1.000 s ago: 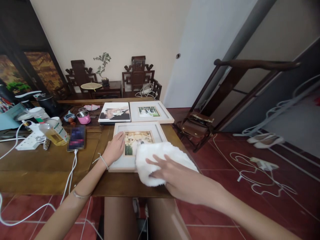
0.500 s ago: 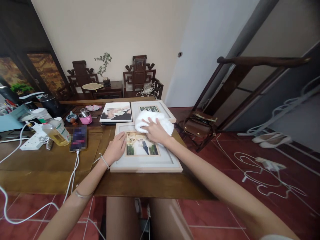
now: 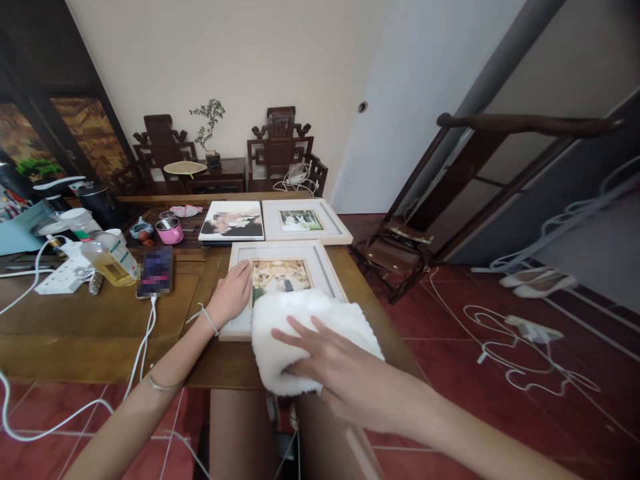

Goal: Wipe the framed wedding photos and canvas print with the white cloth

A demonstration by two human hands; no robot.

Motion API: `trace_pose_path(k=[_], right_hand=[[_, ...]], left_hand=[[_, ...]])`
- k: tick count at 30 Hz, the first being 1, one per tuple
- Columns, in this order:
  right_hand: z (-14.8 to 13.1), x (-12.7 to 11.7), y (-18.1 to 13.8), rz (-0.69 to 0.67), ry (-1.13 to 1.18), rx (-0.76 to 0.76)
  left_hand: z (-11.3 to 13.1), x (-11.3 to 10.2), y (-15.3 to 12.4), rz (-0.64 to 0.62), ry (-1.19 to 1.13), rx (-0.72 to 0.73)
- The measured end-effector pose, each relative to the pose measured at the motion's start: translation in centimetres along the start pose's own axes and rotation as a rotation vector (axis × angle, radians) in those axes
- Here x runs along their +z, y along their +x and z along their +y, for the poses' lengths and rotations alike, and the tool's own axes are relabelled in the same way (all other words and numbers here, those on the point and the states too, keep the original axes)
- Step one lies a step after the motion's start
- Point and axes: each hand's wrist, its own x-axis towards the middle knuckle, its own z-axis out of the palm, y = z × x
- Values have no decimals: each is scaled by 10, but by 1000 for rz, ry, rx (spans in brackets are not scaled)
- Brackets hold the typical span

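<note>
Near the front edge of the table, presses a white cloth over the lower right of a picture frame lying flat and face up on the wood. Holds the cloth from above with the right hand, fingers spread, covering the frame's near right corner and reaching past its lower side. Rests the left hand palm down on the frame's left side, fingers loosely straight, gripping nothing. Looks partway through wiping this frame: leaves its top and upper right uncovered, with no telling wiped parts from unwiped. Just behind, shows a second frame beside a photo panel, both untouched by the hands, done or left impossible to judge. Further left, includes a phone, a bottle and a pink cup.
</note>
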Motion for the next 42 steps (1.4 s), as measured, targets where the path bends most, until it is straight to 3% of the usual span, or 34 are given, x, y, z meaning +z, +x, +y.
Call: trace_pose_path(k=[2, 5, 10, 13, 17, 25, 29, 32, 39, 42], right_hand=[[13, 5, 12, 68, -47, 44], [54, 6, 42, 169, -171, 158], [128, -14, 94, 322, -364, 263], [144, -22, 114, 350, -391, 325], [125, -14, 111, 238, -378, 236], [23, -10, 15, -26, -96, 29], [1, -6, -5, -44, -26, 33], [25, 1, 7, 49, -89, 123], [139, -19, 74, 344, -389, 407], [153, -27, 107, 344, -442, 463]], left_hand=[[-2, 1, 0, 3, 11, 9], [-4, 3, 1, 9, 16, 30], [-7, 3, 2, 15, 2, 48], [-8, 3, 2, 10, -8, 50], [-7, 3, 1, 10, -18, 34], [-2, 1, 0, 8, -15, 6], [-3, 3, 0, 4, -6, 17], [-7, 4, 2, 17, 8, 59], [-11, 6, 4, 25, 9, 94], [-11, 5, 3, 28, -1, 90]])
